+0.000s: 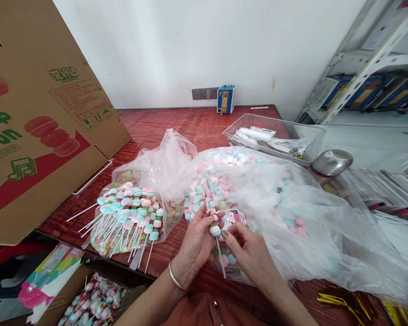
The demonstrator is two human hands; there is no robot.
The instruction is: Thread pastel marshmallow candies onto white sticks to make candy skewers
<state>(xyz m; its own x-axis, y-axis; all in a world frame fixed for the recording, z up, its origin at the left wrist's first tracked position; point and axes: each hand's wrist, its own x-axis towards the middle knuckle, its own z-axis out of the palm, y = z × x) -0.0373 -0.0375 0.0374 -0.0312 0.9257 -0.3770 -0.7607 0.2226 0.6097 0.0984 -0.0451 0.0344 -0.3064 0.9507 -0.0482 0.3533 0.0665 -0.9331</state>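
Candy stick [215,230] grasped by left hand [200,232]; right hand [245,244] beside candy stick, cannot tell if gripping; candy pile [127,203] left of candy stick

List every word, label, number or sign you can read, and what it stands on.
"aron", start cut off: cardboard box.
Glass, up-arrows and umbrella signs: same box.
Music-note sign: same box.
Too small or blurred: the box's other print, the label on the blue-and-white device, the white printed packaging, the colourful panel at lower left.

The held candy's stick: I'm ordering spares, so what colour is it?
The stick is white, clearest in the head view.
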